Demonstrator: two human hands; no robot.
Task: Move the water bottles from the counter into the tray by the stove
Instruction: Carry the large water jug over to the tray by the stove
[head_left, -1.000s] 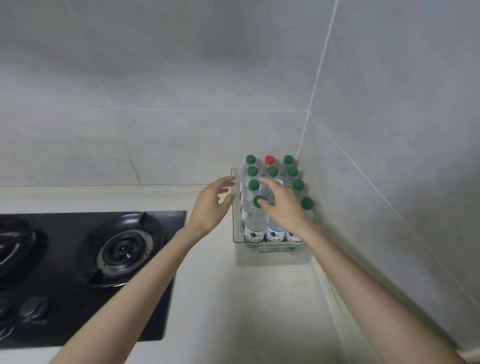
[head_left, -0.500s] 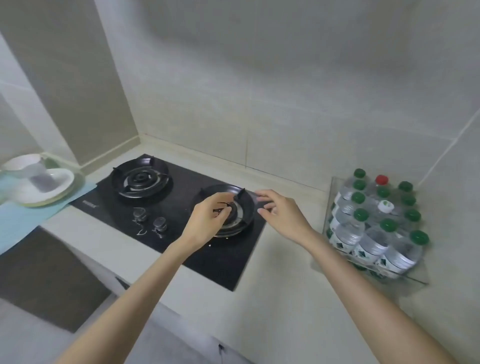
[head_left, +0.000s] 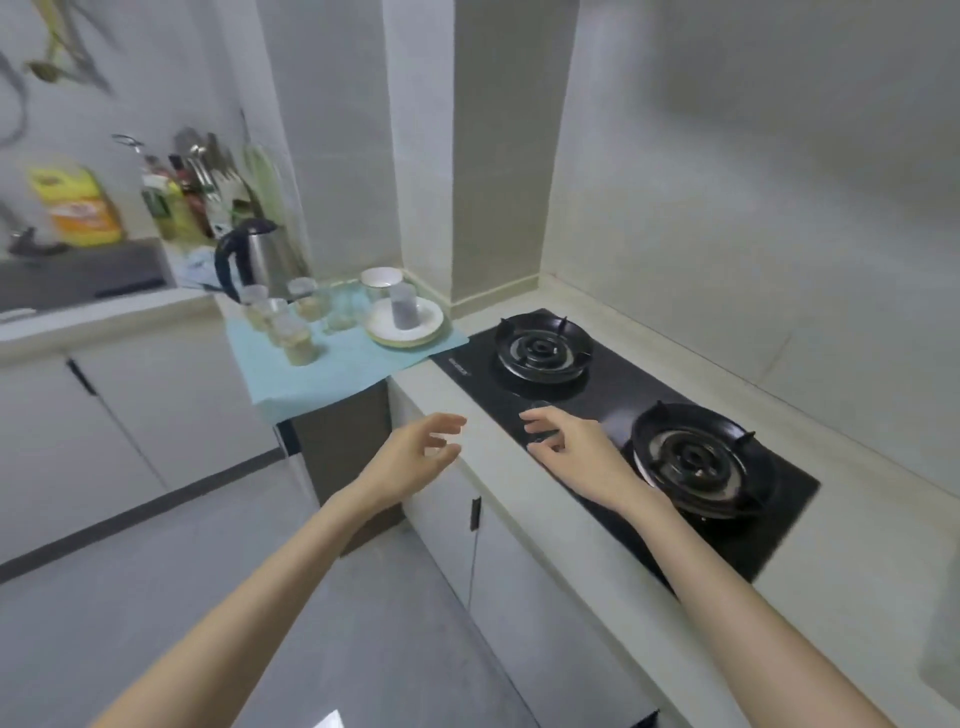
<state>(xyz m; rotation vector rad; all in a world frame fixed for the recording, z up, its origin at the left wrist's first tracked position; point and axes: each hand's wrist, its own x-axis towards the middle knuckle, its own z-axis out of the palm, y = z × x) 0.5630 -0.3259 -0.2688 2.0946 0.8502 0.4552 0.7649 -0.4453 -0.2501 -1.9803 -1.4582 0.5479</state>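
Kettle (head_left: 257, 257) and glasses (head_left: 291, 332) stand on a blue cloth (head_left: 353, 364). Left hand (head_left: 413, 460) hovers off the worktop (head_left: 530, 504) edge, right hand (head_left: 576, 452) over the gas hob (head_left: 613, 384) front (both loose-fingered, empty). Water bottles and tray: out of view.

My left hand (head_left: 410, 460) hangs off the edge of the cream stone table (head_left: 519, 499), its fingers (head_left: 447, 423) loosely spread and holding nothing. My right hand (head_left: 576, 452) hovers over the black glass two-burner gas stove (head_left: 613, 384), also empty. Beyond, a light blue cloth (head_left: 337, 364) carries blurred clear glasses (head_left: 296, 338) and stacked white plates (head_left: 415, 327), with what seems a steel kettle (head_left: 254, 257) behind.
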